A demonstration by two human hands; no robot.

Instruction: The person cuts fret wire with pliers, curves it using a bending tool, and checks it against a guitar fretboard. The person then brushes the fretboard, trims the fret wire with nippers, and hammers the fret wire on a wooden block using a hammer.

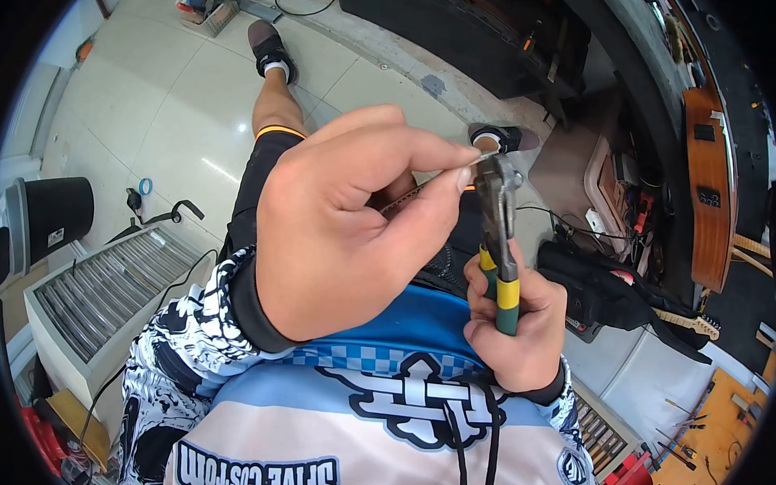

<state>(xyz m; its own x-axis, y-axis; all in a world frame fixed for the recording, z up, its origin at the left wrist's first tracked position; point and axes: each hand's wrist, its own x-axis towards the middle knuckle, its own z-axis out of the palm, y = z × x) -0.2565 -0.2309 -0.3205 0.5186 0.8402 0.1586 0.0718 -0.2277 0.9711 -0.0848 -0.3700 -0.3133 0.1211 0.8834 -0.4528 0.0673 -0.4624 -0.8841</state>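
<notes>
My left hand (353,218) is closed, thumb and forefinger pinching a thin piece of fret wire (403,197). Its end reaches the jaws of a pair of cutting pliers (496,196), at the pinching fingertips. Those pliers have a dark metal head and green-and-yellow handles. Lower and to the right, my right hand (521,328) is wrapped round the handles, with the jaws pointing up. Whether the jaws bite on the wire is too small to tell.
A case with rows of clear tubes (107,286) stands at left, beside a black bin (56,222). My legs stretch across the tiled floor (174,105). At right are a brown wooden guitar body (708,188), a black bag (594,282) and a bench with tools (719,428).
</notes>
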